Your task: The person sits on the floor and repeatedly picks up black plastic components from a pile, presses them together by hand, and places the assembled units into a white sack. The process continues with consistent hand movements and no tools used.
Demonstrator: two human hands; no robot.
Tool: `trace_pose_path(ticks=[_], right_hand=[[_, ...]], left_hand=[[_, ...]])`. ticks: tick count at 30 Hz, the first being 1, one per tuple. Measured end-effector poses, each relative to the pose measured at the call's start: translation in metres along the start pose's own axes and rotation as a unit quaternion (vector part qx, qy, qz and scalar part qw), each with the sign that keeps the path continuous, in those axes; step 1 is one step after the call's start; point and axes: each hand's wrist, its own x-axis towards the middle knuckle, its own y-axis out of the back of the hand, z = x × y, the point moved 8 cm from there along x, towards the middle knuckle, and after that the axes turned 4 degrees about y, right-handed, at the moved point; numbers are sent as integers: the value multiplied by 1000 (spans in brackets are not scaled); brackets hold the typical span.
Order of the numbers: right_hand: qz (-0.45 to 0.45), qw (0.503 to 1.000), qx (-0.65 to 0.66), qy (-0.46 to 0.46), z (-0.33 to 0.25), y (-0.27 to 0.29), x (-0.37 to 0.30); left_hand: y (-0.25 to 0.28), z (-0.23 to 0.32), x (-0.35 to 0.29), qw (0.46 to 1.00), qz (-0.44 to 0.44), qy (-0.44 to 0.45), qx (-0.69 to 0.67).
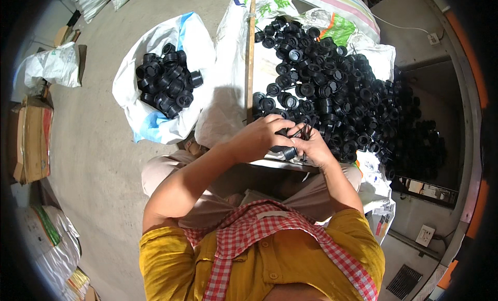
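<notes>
While the left hand curls its fingers around a black fitting beside the pile, the right hand apparently pinches thin black strips; best brace the fitting firmly.

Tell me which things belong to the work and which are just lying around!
Seem part of the work:
black pieces, in the left grip and right grip
heap of similar pieces just ahead
white bag holding more

Seem to be just lying about:
cardboard box, far left
white sack just beyond it
green-striped sack, lower left
</notes>
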Motion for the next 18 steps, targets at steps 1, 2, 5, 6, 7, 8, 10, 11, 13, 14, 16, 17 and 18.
trace_pose_path(ticks=[1,2,5,6,7,8,10,11,13,14,16,17,18], right_hand=[[44,994,-97,8,1,4,-4],[68,968,-199,133,-19,1,-10],[103,845,-340,399,-51,-8,-31],[115,825,-340,436,-57,-10,-37],[128,804,-339,471,-63,-13,-43],[122,804,-333,477,-65,-16,-43],[114,803,-322,489,-68,-17,-43],[122,882,-231,393,-59,-4,-33],[128,976,-31,173,-25,6,-22],[101,985,27,136,-21,-1,-13],[-16,943,323,-85,26,-26,-14],[-103,868,460,-154,44,-44,-20],[-56,889,415,-184,40,-58,-27]], left_hand=[[-5,1,-1,1000,-10,6,22],[-4,-1,-3,993,4,33,-116],[1,-19,-9,975,63,101,-190],[-3,-36,-9,940,71,198,-267],[-7,-51,-12,889,96,289,-343],[-29,-56,-14,854,-58,356,-375],[-33,-51,-14,850,-157,386,-322],[-22,-42,-10,896,-102,356,-244],[2,-22,0,975,16,209,-81],[12,-6,2,993,77,90,4],[27,31,-9,959,218,-157,95],[29,44,-13,935,238,-232,121],[32,49,-16,927,245,-250,134]])
